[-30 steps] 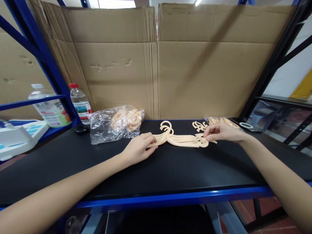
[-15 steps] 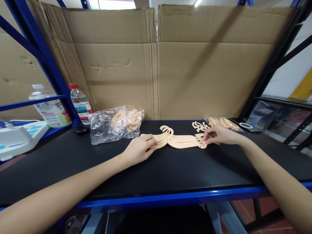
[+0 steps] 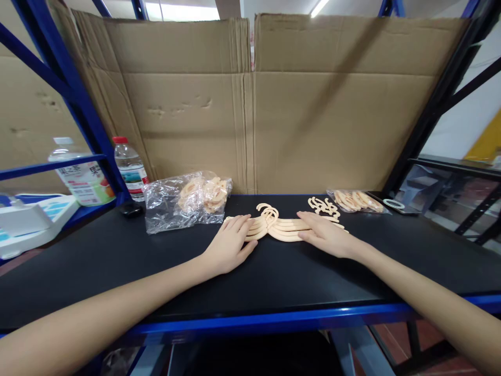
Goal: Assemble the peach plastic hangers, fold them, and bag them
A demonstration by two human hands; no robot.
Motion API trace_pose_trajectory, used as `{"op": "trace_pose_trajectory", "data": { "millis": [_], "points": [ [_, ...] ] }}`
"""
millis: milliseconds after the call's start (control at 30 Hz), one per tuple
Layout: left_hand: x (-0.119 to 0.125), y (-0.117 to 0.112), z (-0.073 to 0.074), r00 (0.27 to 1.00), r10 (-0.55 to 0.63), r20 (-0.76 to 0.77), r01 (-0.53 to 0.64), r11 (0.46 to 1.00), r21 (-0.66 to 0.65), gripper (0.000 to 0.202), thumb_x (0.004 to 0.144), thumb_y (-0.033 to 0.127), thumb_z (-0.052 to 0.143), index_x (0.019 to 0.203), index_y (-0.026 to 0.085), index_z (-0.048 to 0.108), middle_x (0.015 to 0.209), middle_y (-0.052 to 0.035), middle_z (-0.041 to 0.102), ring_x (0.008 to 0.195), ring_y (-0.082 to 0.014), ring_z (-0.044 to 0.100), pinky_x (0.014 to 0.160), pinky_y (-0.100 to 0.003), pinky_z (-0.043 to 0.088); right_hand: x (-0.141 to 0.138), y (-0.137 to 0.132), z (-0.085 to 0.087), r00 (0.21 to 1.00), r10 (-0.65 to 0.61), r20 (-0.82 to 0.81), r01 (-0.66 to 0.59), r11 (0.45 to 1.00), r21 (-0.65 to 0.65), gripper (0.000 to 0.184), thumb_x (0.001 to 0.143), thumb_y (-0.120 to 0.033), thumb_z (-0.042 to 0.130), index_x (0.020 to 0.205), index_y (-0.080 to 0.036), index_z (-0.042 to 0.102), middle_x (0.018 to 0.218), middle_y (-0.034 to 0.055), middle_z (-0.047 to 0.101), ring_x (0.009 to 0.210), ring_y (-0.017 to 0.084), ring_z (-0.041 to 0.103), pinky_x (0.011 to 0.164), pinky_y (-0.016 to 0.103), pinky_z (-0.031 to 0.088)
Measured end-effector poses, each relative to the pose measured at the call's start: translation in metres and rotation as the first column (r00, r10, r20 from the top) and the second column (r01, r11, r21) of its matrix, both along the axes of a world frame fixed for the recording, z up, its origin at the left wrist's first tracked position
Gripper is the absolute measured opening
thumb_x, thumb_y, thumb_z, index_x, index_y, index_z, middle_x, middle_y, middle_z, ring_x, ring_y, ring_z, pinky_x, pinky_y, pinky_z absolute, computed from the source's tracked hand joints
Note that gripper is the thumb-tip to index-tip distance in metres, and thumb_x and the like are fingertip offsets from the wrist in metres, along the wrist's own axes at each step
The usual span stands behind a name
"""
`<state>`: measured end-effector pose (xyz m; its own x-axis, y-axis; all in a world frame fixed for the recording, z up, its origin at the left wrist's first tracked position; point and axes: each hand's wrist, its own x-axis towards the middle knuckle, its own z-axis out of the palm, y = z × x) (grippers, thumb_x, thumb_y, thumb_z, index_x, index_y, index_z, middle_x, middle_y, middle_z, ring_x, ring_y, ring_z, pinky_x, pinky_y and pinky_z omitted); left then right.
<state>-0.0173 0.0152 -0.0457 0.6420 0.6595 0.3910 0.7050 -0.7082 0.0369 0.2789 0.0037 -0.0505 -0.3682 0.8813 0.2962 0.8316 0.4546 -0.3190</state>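
Several beige clothes hangers (image 3: pixel 285 230) lie flat and overlapping on the black tabletop, their curved hooks pointing away from me. My left hand (image 3: pixel 230 244) rests on their left arms, fingers stretched out and thumb apart. On the right arms lies my right hand (image 3: pixel 329 236), its fingers also extended and flat. Both hands cover the outer parts of the hangers. Just beyond my right hand is a group of small curved beige pieces (image 3: pixel 324 206).
A clear bag (image 3: pixel 168 209) of beige parts lies at the back left, another bag (image 3: pixel 358 200) at the back right. Two bottles, one red-capped (image 3: pixel 131 169), stand left. Cardboard (image 3: pixel 344 115) walls off the back. A white ring (image 3: pixel 394 203) lies far right.
My right hand has moved left from the hangers' right ends and opened from a pinch to lie flat on them. My left hand's fingers have straightened out.
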Motion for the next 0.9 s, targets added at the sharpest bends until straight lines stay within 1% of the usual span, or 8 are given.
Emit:
{"op": "trace_pose_trajectory", "data": {
  "millis": [67,133,233,367,500,567,733,900],
  "points": [
    [0.000,0.001,-0.001,0.996,0.058,-0.065,-0.062,0.997,-0.046,0.052,0.093,0.039,0.037,0.136,0.009,0.038,0.143,-0.0181,0.038,0.134,-0.0316,0.032,0.109,-0.051,0.024,-0.009,-0.003,-0.006,0.997,0.029,0.076,-0.027,0.999,-0.033,0.075,0.085,-0.063,0.041,0.141,-0.014,0.039,0.146,0.0156,0.034,0.136,0.033,0.028,0.112,0.052,0.020],
    [0.000,0.002,-0.001,0.988,0.092,-0.125,-0.103,0.991,-0.087,0.056,0.095,0.042,0.031,0.140,0.009,0.033,0.147,-0.0172,0.031,0.137,-0.0316,0.026,0.110,-0.053,0.019,-0.010,0.000,-0.007,0.994,0.044,0.099,-0.038,0.998,-0.057,0.074,0.087,-0.064,0.036,0.142,-0.015,0.037,0.148,0.0140,0.032,0.137,0.033,0.026,0.113,0.052,0.017],
    [0.000,0.003,0.000,0.977,0.100,-0.190,-0.123,0.986,-0.113,0.058,0.095,0.045,0.027,0.142,0.010,0.030,0.149,-0.0160,0.027,0.139,-0.0306,0.023,0.110,-0.053,0.019,0.004,0.018,-0.001,0.998,0.026,0.062,-0.024,0.999,-0.029,0.062,0.092,-0.057,0.027,0.137,-0.018,0.046,0.143,0.0108,0.042,0.137,0.030,0.028,0.113,0.051,0.018],
    [0.000,0.003,0.001,0.970,0.103,-0.220,-0.132,0.984,-0.123,0.059,0.095,0.046,0.027,0.142,0.011,0.032,0.149,-0.0159,0.028,0.138,-0.0302,0.024,0.110,-0.051,0.020,0.039,0.047,0.006,0.994,-0.089,0.065,0.089,0.996,0.008,0.053,0.093,-0.052,0.028,0.125,-0.022,0.058,0.136,0.0081,0.051,0.136,0.033,0.028,0.111,0.057,0.015],
    [-0.001,0.004,0.000,0.979,0.090,-0.182,-0.112,0.987,-0.117,0.057,0.094,0.045,0.029,0.141,0.013,0.035,0.147,-0.0155,0.031,0.137,-0.0300,0.027,0.108,-0.051,0.023,0.071,0.060,0.006,0.987,-0.158,-0.001,0.157,0.986,-0.062,0.053,0.093,-0.054,0.027,0.104,-0.022,0.068,0.117,0.0086,0.065,0.119,0.033,0.051,0.105,0.049,0.032],
    [-0.001,0.004,-0.001,0.982,0.086,-0.169,-0.106,0.988,-0.113,0.056,0.094,0.045,0.030,0.141,0.014,0.036,0.147,-0.0155,0.032,0.137,-0.0302,0.028,0.108,-0.052,0.023,0.084,0.064,0.007,0.980,-0.188,-0.066,0.184,0.981,-0.063,0.054,0.092,-0.055,0.027,0.103,-0.021,0.068,0.111,0.0086,0.067,0.112,0.031,0.056,0.101,0.045,0.038],
    [-0.001,0.003,-0.001,0.976,0.109,-0.187,-0.133,0.984,-0.120,0.057,0.094,0.046,0.029,0.141,0.015,0.035,0.148,-0.0148,0.030,0.137,-0.0299,0.026,0.108,-0.052,0.022,0.104,0.075,0.004,0.970,-0.198,-0.140,0.205,0.978,0.036,0.048,0.089,-0.045,0.038,0.120,-0.015,0.059,0.123,0.0126,0.060,0.118,0.029,0.052,0.103,0.043,0.037],
    [-0.001,0.003,-0.002,0.977,0.109,-0.181,-0.130,0.985,-0.113,0.056,0.094,0.046,0.029,0.141,0.014,0.036,0.148,-0.0151,0.031,0.137,-0.0306,0.026,0.108,-0.053,0.023,0.095,0.091,-0.008,0.985,-0.139,-0.098,0.135,0.990,-0.044,0.037,0.085,-0.029,0.045,0.116,-0.019,0.062,0.127,0.0072,0.059,0.120,0.023,0.052,0.105,0.037,0.037]
  ]
}}
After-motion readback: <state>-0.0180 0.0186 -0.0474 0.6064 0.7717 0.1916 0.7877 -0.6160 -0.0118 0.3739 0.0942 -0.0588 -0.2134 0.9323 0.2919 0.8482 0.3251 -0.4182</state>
